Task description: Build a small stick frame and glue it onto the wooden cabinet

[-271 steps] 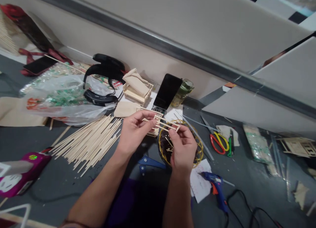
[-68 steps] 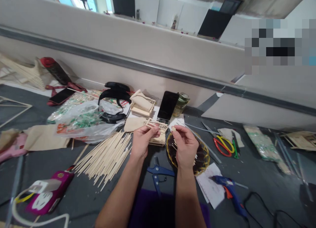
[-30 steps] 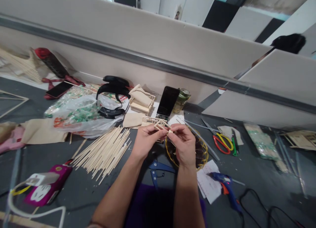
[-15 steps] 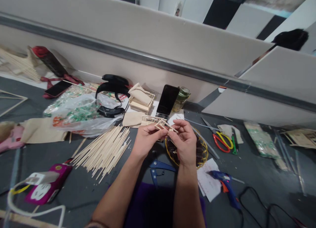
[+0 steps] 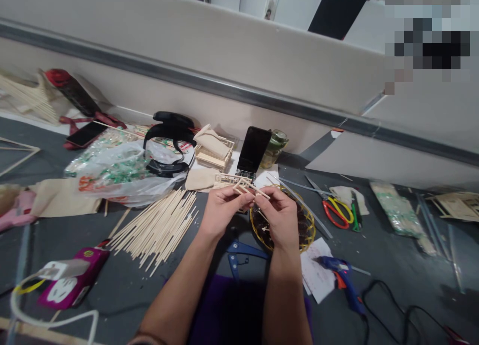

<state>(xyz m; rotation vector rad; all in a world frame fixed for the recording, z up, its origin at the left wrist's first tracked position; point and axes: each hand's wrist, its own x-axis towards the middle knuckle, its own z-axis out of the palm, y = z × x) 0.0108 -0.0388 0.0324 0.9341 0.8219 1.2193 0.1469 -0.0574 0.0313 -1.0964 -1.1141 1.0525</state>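
Between my two hands is a small frame of thin wooden sticks (image 5: 245, 183), pinched at both sides. My left hand (image 5: 223, 208) grips its left part with thumb and fingers. My right hand (image 5: 280, 213) is closed on the right part, its fingers curled in. Below and behind the right hand lies a yellow-rimmed woven basket (image 5: 313, 220) with small bits in it. Just beyond the hands, a small stick-built model (image 5: 220, 180) is partly covered by my fingers. A blue-handled cutter (image 5: 249, 250) rests on the table under my wrists.
A fan of loose wooden sticks (image 5: 157, 230) lies left. Beyond are a plastic bag (image 5: 127, 180), black headset (image 5: 168, 145), propped phone (image 5: 254, 150) and green jar (image 5: 277, 143). Rightward lie scissors (image 5: 337, 213) and a blue glue gun (image 5: 346, 280) with its cord. A purple power strip (image 5: 75, 277) sits front left.
The fingers of my right hand have curled down closer around the stick frame. My left hand keeps its grip, nearly unmoved.
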